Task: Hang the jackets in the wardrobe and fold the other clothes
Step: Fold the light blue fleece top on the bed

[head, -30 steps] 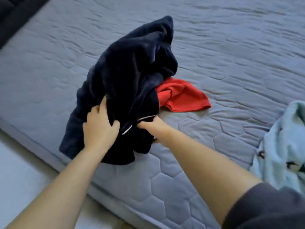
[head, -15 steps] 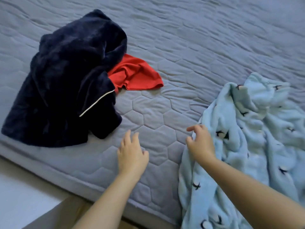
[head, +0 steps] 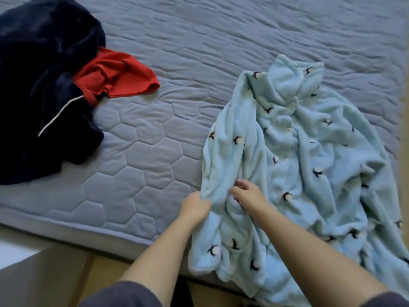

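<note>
light blue fleece garment [head: 298, 151], patterned with small dark-and-white motifs, is lying crumpled on the right side of a grey quilted mattress [head: 155, 151], its lower end hanging over the near edge. the left hand [head: 194, 207] is gripping the garment's left edge, fingers curled into the fabric. the right hand [head: 249, 196], just beside it, is pinching a fold of the same fabric. a navy fleece garment [head: 39, 85] with white piping is lying heaped at the far left, partly covering a red garment [head: 117, 76], both well apart from the blue one.
</note>
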Tool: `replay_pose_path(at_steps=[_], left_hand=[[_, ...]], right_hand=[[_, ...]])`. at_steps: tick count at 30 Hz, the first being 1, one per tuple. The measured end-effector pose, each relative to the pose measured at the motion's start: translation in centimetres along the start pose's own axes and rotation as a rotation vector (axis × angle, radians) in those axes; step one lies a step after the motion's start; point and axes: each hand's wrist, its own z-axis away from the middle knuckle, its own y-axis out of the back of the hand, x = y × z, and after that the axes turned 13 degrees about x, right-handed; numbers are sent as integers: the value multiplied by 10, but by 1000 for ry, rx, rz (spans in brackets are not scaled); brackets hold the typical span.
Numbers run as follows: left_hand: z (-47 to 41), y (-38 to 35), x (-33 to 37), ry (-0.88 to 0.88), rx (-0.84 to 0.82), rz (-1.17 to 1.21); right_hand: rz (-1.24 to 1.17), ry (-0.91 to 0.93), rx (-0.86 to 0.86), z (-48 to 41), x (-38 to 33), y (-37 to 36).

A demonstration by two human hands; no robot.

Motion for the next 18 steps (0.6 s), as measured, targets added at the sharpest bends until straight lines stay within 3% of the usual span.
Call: replay_pose_path(at_steps=[2,6,10,13,15,18], left_hand=[[-4,29,-7,43,96,71],[-18,130,-30,49,362,7],[-36,237,-49,-70,603,-252],[-53,266,-68,-157,538,-504],[-63,259,-86,-162,410,-509],[-68,224,-119,-205,366,-704]], right_hand=[[60,45,-71,3,-10,-5],[420,223,-111,11,-34,-22],[402,354,-58,18,-75,-51],[378,383,-78,13,-100,-79],[413,392,-61,5,-106,-96],[639,486,115,-5,-107,-111]])
